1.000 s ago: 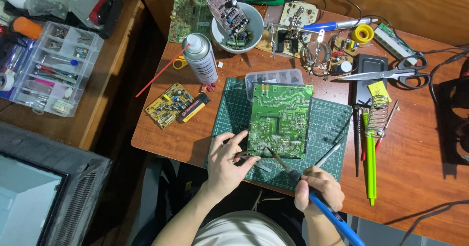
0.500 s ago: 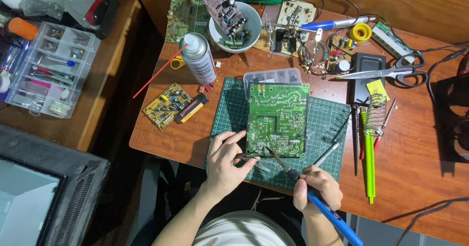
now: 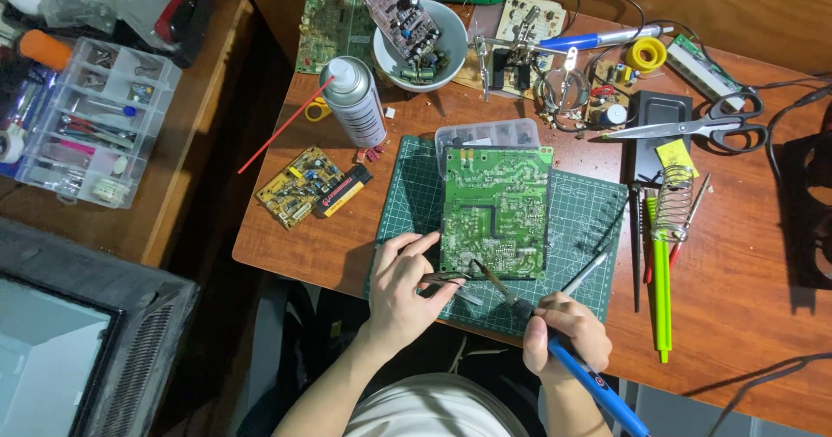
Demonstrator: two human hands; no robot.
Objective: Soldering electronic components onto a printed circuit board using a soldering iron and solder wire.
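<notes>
A green rectangular circuit board (image 3: 496, 211) is worked on with a blue-handled soldering iron (image 3: 579, 372) and thin metal tweezers (image 3: 444, 277).

The board is laid solder side up on a dark green gridded cutting mat (image 3: 581, 220) at the centre of the reddish wooden tabletop (image 3: 745, 290), its long axis running up and down the frame. The right hand (image 3: 562, 337) is clamped around the iron, whose tip is angled up and left to the board's lower edge. The left hand (image 3: 406, 283) is pinched on the tweezers, pointed right at the board's lower left corner; this hand is the nearer. A white spray can (image 3: 354, 101) is seen at upper left.
</notes>
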